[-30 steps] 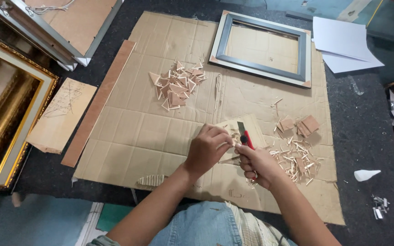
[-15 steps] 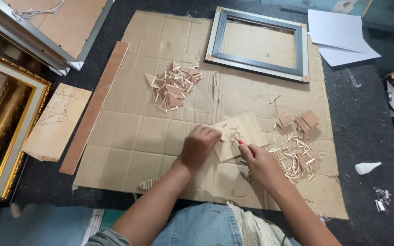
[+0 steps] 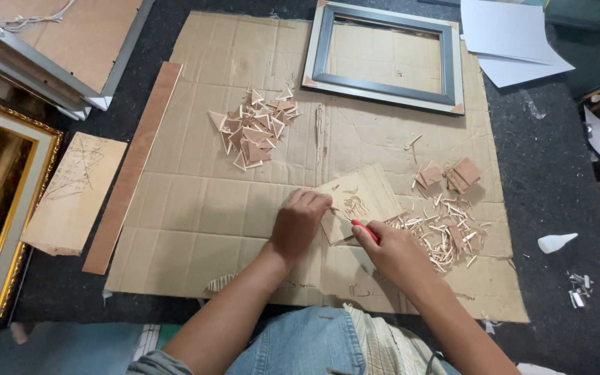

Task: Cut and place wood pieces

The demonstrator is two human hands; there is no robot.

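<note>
Red knife (image 3: pixel 364 228) on thin board (image 3: pixel 357 201)

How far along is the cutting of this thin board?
Done: a pile of cut triangles and a few squares lie on the cardboard. In hand: the left hand pins a small board while the right hand works a red-handled cutter. Left: most of that board is uncut.

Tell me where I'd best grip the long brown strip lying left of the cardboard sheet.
Probably pinch the long brown strip near its middle, across its narrow width, coming from above. It lies flat, slanted, partly over the cardboard sheet edge; its near end lies close to the pale board, while both hands work well to the right.
</note>
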